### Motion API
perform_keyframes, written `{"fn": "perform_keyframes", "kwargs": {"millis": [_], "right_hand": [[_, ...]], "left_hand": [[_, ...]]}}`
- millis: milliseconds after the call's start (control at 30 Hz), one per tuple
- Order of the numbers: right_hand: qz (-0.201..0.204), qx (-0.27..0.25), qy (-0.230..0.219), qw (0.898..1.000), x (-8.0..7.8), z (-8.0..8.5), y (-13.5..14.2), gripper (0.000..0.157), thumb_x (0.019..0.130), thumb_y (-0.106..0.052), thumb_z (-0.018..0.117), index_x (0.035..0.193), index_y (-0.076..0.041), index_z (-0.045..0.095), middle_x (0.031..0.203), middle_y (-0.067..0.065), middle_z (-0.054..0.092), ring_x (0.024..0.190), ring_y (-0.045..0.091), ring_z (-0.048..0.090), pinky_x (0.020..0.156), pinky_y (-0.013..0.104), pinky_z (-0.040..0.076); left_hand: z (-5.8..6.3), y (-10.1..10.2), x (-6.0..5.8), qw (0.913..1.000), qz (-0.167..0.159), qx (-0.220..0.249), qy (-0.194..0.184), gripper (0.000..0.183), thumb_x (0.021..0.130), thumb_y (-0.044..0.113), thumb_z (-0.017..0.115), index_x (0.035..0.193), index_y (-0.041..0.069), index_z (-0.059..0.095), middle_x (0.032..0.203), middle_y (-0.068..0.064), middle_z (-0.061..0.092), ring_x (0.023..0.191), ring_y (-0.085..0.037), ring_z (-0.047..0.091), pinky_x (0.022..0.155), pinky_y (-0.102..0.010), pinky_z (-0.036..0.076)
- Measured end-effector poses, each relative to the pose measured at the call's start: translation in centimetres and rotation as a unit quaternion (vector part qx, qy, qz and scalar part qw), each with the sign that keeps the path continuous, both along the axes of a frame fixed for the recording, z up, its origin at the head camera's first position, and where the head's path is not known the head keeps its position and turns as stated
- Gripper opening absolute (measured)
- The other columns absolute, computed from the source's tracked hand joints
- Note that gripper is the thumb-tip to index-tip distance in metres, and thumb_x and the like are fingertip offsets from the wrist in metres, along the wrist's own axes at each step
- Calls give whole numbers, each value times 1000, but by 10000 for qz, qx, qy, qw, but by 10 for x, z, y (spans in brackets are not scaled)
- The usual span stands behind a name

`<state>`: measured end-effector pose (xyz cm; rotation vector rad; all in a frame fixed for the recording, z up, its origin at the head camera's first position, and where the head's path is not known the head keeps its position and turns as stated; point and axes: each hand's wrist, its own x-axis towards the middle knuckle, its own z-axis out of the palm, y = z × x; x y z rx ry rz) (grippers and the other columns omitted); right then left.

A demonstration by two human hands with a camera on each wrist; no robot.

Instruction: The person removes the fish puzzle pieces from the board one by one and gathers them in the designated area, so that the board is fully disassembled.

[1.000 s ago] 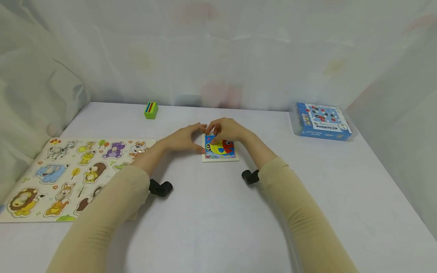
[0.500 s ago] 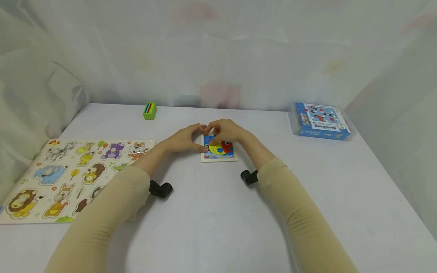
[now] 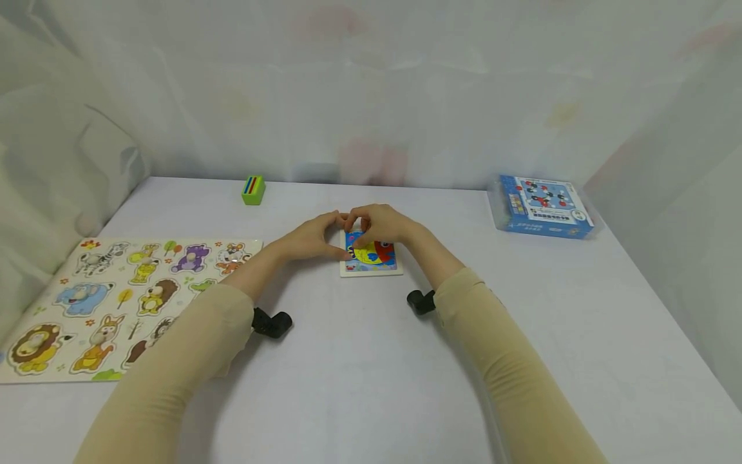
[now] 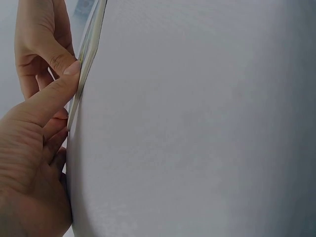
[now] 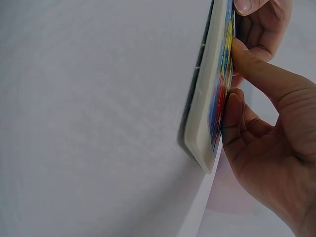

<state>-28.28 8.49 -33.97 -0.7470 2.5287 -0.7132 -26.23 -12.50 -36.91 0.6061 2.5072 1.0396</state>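
Observation:
A small square fish jigsaw puzzle [image 3: 375,258], with a yellow and red fish on blue in a pale frame, lies flat between both hands. My left hand [image 3: 310,240] holds its left side, the thumb on the near left edge and the fingers near the far left corner. My right hand [image 3: 385,225] reaches over the puzzle from the right. Its thumb [image 5: 256,69] touches the picture, and its bent index finger comes down by the far left corner. Whether a loose piece sits between them is hidden. Fingers of both hands nearly meet at that corner.
A large animal puzzle board [image 3: 127,303] lies at the left, partly under the left forearm. Toward the back edge stand a green block [image 3: 253,191] with coloured stripes and, at the right, a blue box [image 3: 545,206] in clear plastic. White cloth covers the table [image 3: 348,374].
The hands and puzzle keep nearly the same position. The whole head view has shifted slightly; no clear change of grip shows.

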Motion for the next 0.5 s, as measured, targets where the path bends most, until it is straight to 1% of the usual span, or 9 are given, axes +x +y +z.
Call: {"fn": "perform_keyframes", "kwargs": {"millis": [233,333,500], "right_hand": [[157,-123,-11,9998,1,1,-1,30,88,-22,74,116,-20,63,105,9,58,96,23,54,80,27,47],[202,-148,20,9997,0,0,-1,30,89,-21,73,116,-18,63,106,9,58,96,23,54,81,28,46],[241,-190,40,9995,0,-2,-2,31,89,-19,73,116,-17,61,111,10,59,101,24,54,88,32,49]], "left_hand": [[-2,0,-2,9999,-71,82,68,60,79,37,81,126,17,51,154,-4,42,152,-27,26,125,-58,17],[-2,0,-2,9999,-69,76,64,60,79,37,81,127,17,51,154,-5,42,153,-27,25,125,-58,17],[-2,0,-2,10000,-38,33,39,60,79,37,81,127,16,50,156,-6,40,153,-28,24,125,-59,17]]}}
